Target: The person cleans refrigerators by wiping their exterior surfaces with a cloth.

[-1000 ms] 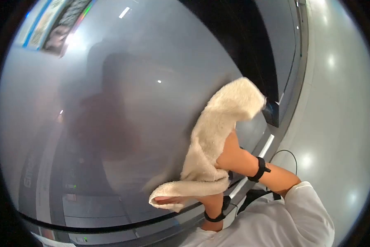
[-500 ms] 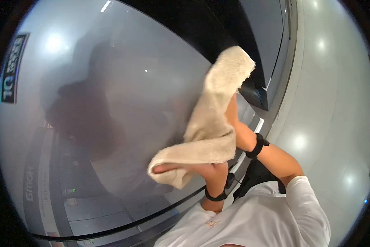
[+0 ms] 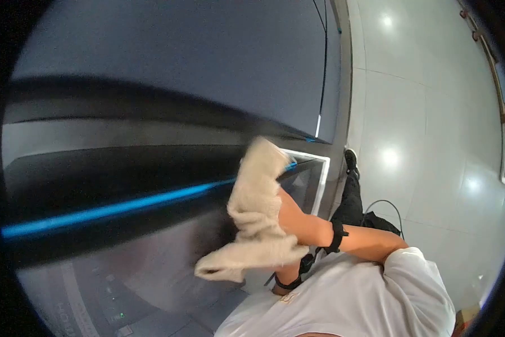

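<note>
A beige fluffy cloth (image 3: 255, 196) is draped over both my hands and bunched between them. My right hand (image 3: 288, 209) is inside its upper part, with the wrist side showing and the fingers covered. The folded lower end of the cloth hides my left hand; only the left forearm (image 3: 288, 275) shows below it. Behind the cloth is a large glossy dark screen (image 3: 157, 281) with reflections, topped by a black frame carrying a bright blue strip (image 3: 123, 212). The cloth's upper end lies over this frame near its right corner. Whether it touches the surface I cannot tell.
Beyond the frame is another large dark blue-grey panel (image 3: 179, 50). A white-edged corner (image 3: 324, 180) stands just right of the cloth. Pale shiny floor tiles (image 3: 398, 123) stretch along the right. My leg in black trousers (image 3: 350, 202) and a thin black cable (image 3: 395, 208) show below.
My view has swung towards the frame's top edge, bringing the blue strip and far panel into sight. The left hand's fingers, partly visible before, are now covered by the cloth.
</note>
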